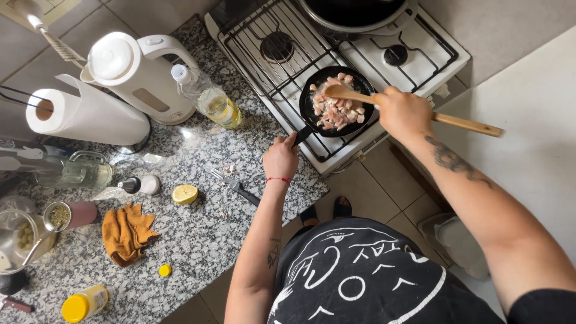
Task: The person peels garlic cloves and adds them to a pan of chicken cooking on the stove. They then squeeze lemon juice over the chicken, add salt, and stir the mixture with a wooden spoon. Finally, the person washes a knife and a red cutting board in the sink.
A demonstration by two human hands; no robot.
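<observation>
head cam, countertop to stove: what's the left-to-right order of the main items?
Paper towel roll → white kettle → oil bottle → left hand on the pan handle → black frying pan with chopped meat → right hand holding the wooden spoon.

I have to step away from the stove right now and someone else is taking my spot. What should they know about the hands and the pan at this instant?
Left hand: closed on the black handle of the small frying pan, steadying it on the front burner of the white gas stove.
Right hand: gripping the wooden spoon, its bowl resting in the pan.
In the pan: diced meat, mostly pale pink.
Nearby on the granite counter: oil bottle, fork, half lemon.
Done: meat is in the pan, stirring under way.
Left: it looks not browned yet, so likely more stirring.
</observation>
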